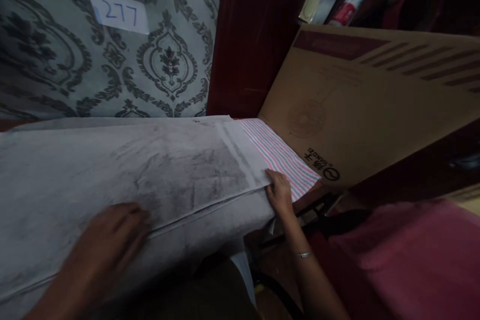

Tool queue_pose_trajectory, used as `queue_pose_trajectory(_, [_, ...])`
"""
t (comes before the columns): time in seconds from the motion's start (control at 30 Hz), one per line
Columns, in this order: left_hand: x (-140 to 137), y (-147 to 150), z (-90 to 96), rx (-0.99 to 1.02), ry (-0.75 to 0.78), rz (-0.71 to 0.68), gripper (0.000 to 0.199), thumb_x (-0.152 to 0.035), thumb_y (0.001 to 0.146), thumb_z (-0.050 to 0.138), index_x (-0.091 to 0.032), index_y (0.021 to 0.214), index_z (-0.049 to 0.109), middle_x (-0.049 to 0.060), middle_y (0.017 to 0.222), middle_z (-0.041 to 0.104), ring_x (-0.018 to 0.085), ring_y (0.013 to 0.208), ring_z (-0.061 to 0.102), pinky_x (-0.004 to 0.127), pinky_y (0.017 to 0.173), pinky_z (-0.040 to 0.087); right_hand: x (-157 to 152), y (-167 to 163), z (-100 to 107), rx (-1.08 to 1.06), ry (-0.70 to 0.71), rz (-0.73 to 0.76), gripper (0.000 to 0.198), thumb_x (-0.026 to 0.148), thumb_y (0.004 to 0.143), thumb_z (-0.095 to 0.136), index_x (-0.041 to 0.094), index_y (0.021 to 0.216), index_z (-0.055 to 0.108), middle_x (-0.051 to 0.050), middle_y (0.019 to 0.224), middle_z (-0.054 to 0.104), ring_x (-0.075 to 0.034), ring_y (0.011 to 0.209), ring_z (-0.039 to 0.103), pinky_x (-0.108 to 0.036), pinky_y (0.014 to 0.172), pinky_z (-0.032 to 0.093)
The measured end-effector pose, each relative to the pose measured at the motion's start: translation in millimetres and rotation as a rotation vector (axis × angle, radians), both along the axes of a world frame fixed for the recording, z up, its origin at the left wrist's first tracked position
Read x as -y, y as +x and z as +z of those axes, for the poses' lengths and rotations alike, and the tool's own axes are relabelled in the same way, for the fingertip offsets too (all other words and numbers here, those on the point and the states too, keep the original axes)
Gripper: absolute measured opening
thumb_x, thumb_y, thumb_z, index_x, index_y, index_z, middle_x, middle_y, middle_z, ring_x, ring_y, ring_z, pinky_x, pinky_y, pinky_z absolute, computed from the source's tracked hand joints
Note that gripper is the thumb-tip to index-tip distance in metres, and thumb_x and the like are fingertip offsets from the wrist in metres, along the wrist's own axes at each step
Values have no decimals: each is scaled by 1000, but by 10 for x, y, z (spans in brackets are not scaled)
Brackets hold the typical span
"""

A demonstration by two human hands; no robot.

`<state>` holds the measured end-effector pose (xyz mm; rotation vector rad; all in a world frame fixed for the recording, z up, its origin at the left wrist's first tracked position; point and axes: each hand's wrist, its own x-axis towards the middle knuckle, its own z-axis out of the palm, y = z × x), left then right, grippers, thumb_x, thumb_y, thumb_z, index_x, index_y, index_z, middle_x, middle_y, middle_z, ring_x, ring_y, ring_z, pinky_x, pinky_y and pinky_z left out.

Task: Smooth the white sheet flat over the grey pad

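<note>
A large grey, plush-looking cloth (180,175) with darker brushed patches lies spread over the table, its near part hanging down over the front. A long fold runs across it close to the front edge. At that fold's right end, my right hand (279,191) pinches the cloth's border. My left hand (112,237) is over the cloth at the left, near the fold; motion smears its fingers, so their grip cannot be made out. A cloth with pink, white and grey stripes (279,155) pokes out from beneath the grey cloth, just beyond my right hand.
A big cardboard box (360,95) leans at the right behind the striped cloth. Patterned wallpaper (170,60) bears a paper marked 277 (122,12). A plastic bottle (350,7) stands behind the box. Pink fabric (420,255) is at the lower right.
</note>
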<state>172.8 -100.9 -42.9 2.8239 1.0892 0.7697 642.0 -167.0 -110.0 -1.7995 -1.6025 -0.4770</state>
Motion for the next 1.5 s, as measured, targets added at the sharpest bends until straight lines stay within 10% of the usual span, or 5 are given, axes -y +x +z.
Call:
queue_pose_trajectory(0.27, [-224,942,-219,-230,144,-173,39,-28,99,37,-20,106,75,12,107,75,29,98,67,41,79,55,11,-29,48,-91,45,-95,36,4,83,48,19,100,76,-11,117,72,-28,105,54,-47,97,45])
queue_pose_trajectory(0.73, [-218,1022,-166,-243,122,-191,30,-23,98,43,-21,97,72,9,98,71,25,91,63,39,83,51,-46,98,8,-95,148,-95,43,0,81,48,23,98,80,-10,114,73,-27,100,54,-45,91,48])
queue_pose_trajectory(1.2, [-164,1002,-328,-330,160,-227,39,1,86,40,-18,94,73,10,93,70,25,86,63,37,75,53,34,26,106,-142,-117,-161,45,3,79,47,20,100,83,-11,117,74,-28,106,60,-47,99,50])
queue_pose_trajectory(1.5, [-152,980,-398,-291,24,-178,63,0,88,35,-28,136,63,8,99,65,23,92,57,35,81,50,-119,-538,482,-120,-71,-7,47,20,98,40,12,137,64,-17,140,64,-28,134,54,-48,117,42])
